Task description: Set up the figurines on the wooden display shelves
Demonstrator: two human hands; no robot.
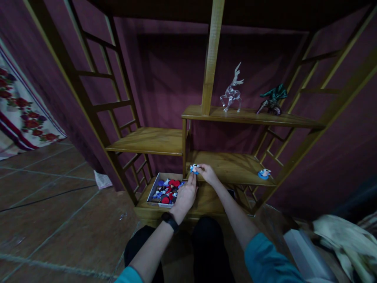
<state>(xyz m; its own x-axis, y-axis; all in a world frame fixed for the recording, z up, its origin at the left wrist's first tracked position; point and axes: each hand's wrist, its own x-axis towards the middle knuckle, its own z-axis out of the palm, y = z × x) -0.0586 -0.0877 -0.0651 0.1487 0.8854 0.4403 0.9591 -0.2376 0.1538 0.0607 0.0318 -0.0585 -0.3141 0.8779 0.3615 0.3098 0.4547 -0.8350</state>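
A small figurine (194, 169) with a blue base and white-and-dark top is at the left front of the middle right shelf. My right hand (206, 173) pinches it from the right side. My left hand (186, 195), with a dark watch on the wrist, reaches up just below it, fingers stretched out to the shelf's front edge; whether the fingertips touch the base I cannot tell. Left of that hand, a cardboard box (150, 195) holds many small red, blue, white and black figures. A similar blue-based figurine (264, 173) stands at the right end of the same shelf.
On the upper right shelf (250, 116) stand a clear deer figurine (232, 94) and a dark green figure (273, 99). A wooden post (212, 59) divides the rack. A dark flat object (231, 193) lies on the lowest shelf. Cloth and a pale box (306, 255) lie at lower right.
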